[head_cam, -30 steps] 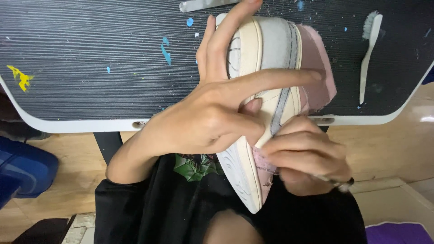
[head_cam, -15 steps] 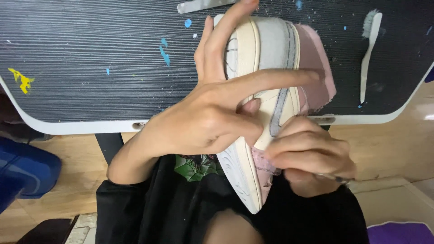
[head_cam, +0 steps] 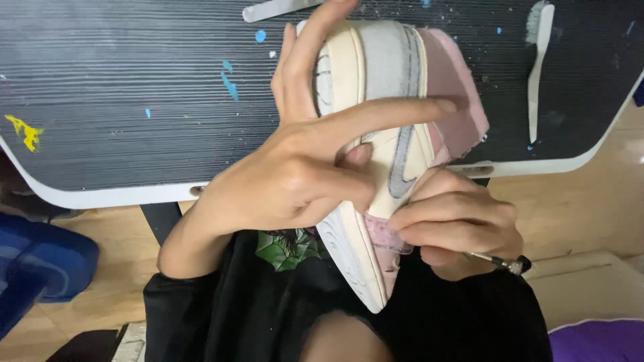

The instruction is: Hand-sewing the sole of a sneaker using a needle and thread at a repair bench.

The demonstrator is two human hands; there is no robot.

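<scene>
Tool [head_cam: 500,262] tip (behind right hand [head_cam: 456,224])

A dark, finely ribbed tabletop [head_cam: 134,100] with a white rounded edge fills the upper part of the view, flecked with blue paint spots and one yellow splash [head_cam: 23,131] at the left. Dark legs [head_cam: 161,218] hold it above a light wooden floor [head_cam: 570,214]. A blue cushion-like thing [head_cam: 40,268] sits lower left, purple fabric [head_cam: 597,342] lower right.
</scene>
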